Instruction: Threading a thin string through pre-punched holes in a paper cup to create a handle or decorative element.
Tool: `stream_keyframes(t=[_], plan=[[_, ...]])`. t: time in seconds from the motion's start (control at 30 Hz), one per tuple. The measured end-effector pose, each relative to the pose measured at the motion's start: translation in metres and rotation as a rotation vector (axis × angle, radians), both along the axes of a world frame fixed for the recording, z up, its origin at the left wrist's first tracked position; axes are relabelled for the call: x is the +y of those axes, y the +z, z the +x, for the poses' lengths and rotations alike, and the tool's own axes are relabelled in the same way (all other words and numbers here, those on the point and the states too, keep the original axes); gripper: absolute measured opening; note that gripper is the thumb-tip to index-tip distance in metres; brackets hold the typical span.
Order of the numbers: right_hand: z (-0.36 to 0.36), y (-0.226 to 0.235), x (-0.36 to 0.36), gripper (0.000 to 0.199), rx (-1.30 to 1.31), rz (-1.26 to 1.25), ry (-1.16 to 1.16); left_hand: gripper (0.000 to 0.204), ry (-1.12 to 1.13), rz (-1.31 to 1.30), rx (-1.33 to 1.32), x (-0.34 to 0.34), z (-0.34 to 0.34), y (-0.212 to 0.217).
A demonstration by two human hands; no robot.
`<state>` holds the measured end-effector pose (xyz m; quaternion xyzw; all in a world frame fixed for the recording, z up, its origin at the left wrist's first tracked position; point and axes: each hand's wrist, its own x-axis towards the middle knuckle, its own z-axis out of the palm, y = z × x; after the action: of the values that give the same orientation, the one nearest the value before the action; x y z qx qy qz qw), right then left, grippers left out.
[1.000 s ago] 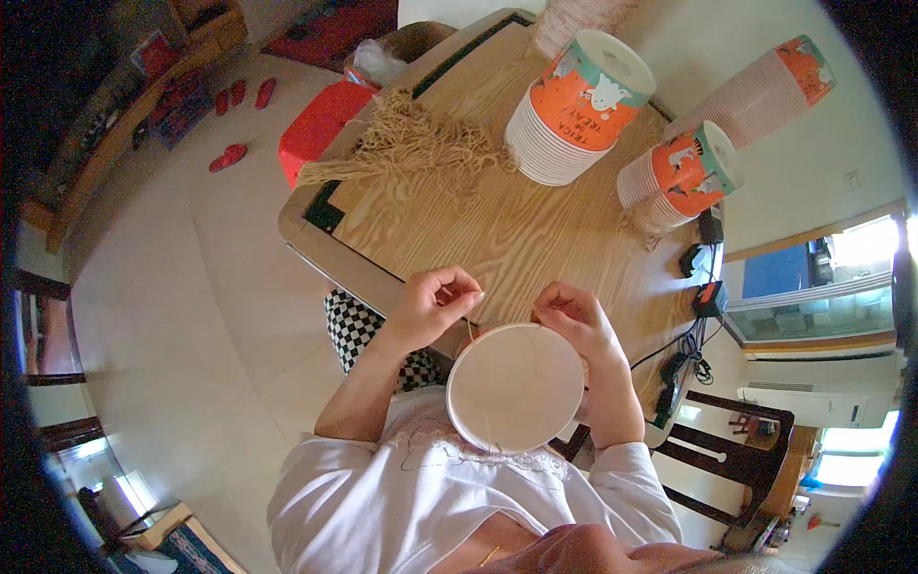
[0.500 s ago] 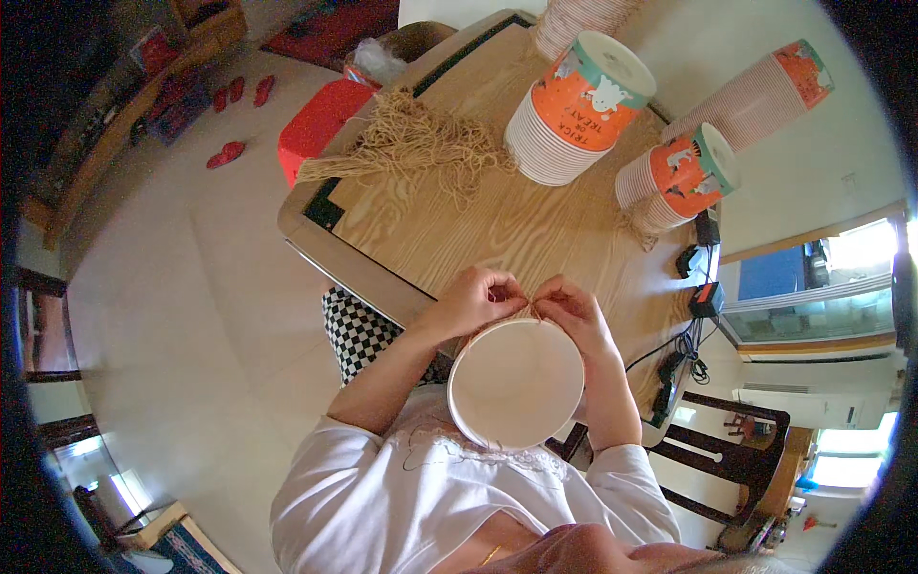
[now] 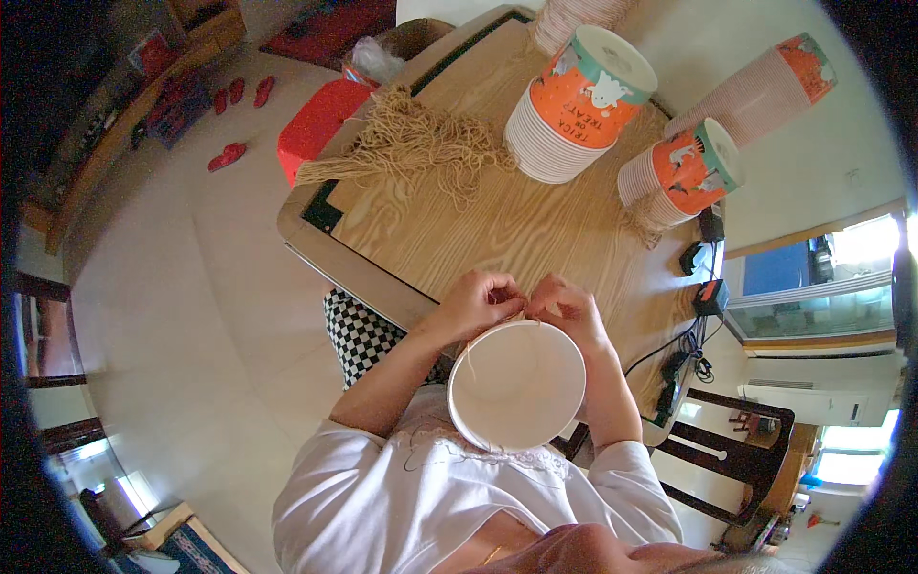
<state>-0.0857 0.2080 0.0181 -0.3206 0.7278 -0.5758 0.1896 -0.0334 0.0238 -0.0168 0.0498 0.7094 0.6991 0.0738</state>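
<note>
A white paper bucket [image 3: 516,392] rests against my front, its round mouth facing me and its outer wall hidden. At its far rim my left hand [image 3: 481,302] is closed in a pinch on a thin tan string [image 3: 470,358], one end of which hangs over the left part of the rim. Just beside it, my right hand [image 3: 568,312] also pinches at the string, fingertips nearly touching those of the left. Exactly how the string passes at the rim is hidden by my fingers.
On the wooden table [image 3: 478,234] lies a loose heap of tan strings [image 3: 421,139]. Beyond stand stacks of orange and green paper buckets, a large one [image 3: 583,105] and a smaller one [image 3: 679,172]. Black adapters with cables [image 3: 708,298] line the right edge; a dark chair [image 3: 727,454] stands there.
My right fingers have shifted slightly and curled more over the far rim. A string end now shows over the bucket's left rim. The bucket has barely moved.
</note>
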Motion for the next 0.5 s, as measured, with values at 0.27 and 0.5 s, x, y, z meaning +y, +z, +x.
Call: stream_keyframes(t=[0.27, 0.5], plan=[[0.004, 0.012, -0.001, 0.014, -0.135, -0.023, 0.015, 0.019, 0.033, -0.03, -0.033, -0.003, 0.003, 0.011], [0.009, 0.026, 0.001, 0.012, 0.043, -0.01, 0.169, 0.022, 0.029, -0.044, 0.026, -0.004, 0.004, 0.005]])
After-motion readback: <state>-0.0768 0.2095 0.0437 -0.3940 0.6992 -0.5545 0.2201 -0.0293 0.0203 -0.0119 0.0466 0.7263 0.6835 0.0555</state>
